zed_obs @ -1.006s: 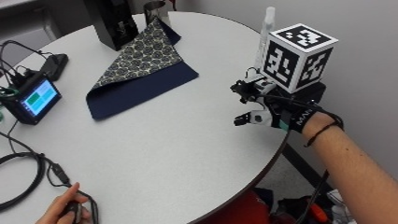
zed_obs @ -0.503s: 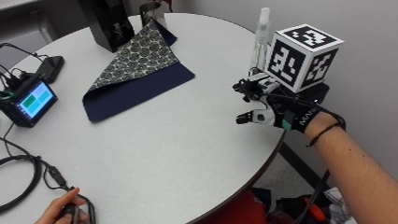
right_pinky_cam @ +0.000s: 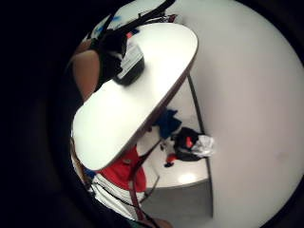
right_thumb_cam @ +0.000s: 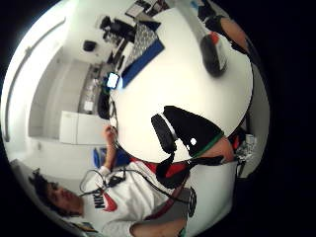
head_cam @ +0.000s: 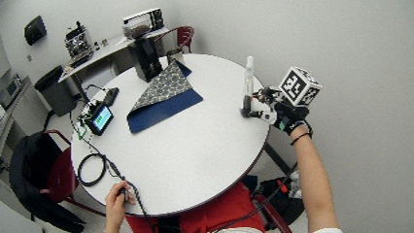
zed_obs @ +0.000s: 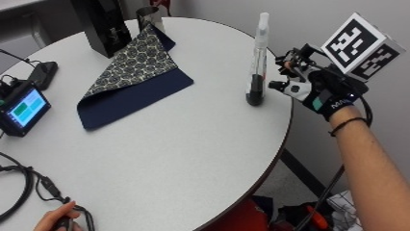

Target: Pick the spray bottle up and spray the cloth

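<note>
Spray bottle [zed_obs: 257,62] stands upright near desk [zed_obs: 192,144] edge; gloved right hand [zed_obs: 320,89] just beside it, fingers apart, nothing gripped, positioned to grasp; cloth [zed_obs: 131,77] well apart

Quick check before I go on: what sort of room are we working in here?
Most likely a lab or office workroom. A round white table carries a small screen device with cables, a side bench holds electronic equipment, and the walls are plain.
</note>
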Available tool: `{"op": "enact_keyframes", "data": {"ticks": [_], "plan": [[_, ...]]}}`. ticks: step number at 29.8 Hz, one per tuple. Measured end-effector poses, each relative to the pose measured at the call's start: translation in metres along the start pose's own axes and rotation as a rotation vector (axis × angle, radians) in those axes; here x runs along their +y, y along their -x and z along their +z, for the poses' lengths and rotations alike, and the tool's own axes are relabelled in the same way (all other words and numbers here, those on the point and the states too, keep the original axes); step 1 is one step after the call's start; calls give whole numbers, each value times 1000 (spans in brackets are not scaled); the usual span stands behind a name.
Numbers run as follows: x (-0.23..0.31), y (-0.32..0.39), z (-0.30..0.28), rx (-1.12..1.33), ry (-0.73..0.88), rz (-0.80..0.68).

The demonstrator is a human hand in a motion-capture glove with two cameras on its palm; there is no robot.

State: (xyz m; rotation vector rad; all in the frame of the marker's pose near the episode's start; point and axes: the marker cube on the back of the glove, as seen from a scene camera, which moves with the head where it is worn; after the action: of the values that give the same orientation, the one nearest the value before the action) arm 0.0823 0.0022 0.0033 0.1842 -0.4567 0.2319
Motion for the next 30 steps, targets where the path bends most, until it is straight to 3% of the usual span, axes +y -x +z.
{"op": "enact_keyframes", "data": {"ticks": [8,19,30], "plan": [[-44,-5,25,-496,-79,95],[-82,-8,69,-666,-171,140],[-83,-23,75,-689,-314,109]]}}
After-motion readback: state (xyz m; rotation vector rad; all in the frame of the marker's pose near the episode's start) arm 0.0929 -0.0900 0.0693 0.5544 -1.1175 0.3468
